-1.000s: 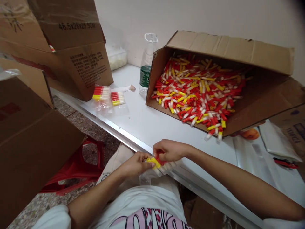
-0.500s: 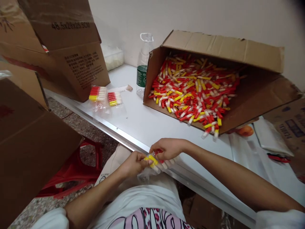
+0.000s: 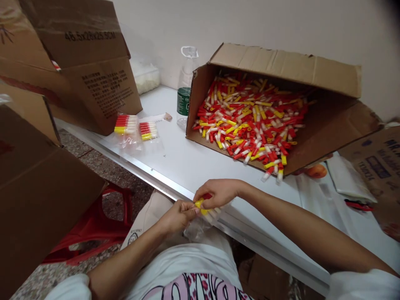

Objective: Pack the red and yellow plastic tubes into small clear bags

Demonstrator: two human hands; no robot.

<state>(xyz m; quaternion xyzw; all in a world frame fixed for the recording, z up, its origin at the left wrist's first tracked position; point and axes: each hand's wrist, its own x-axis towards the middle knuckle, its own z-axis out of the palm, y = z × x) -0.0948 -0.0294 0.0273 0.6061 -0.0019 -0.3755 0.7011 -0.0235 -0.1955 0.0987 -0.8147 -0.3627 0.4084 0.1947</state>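
Observation:
At the table's front edge, above my lap, my left hand (image 3: 178, 216) is closed, pinching a clear plastic bag (image 3: 195, 230) near its edge. My right hand (image 3: 220, 192) curls from above over a row of small tubes (image 3: 208, 215) with yellow or red ends and white bodies, partly inside the bag. Its fingers cover part of the row. Two filled bags of the same tubes, a larger one (image 3: 126, 125) and a smaller one (image 3: 148, 130), lie to the left on the table.
A tipped cardboard box (image 3: 281, 54) full of loose tubes (image 3: 246, 121) stands behind my hands. A plastic bottle (image 3: 183, 100) is beside it. Large cartons (image 3: 93, 54) rise at left above a red stool (image 3: 93, 225). Flat clear bags (image 3: 353, 179) and a round orange fruit (image 3: 316, 171) lie at right.
My left hand has shifted slightly right and closer to my right hand. Fewer yellow ends show between the hands. The whole view has drifted a little.

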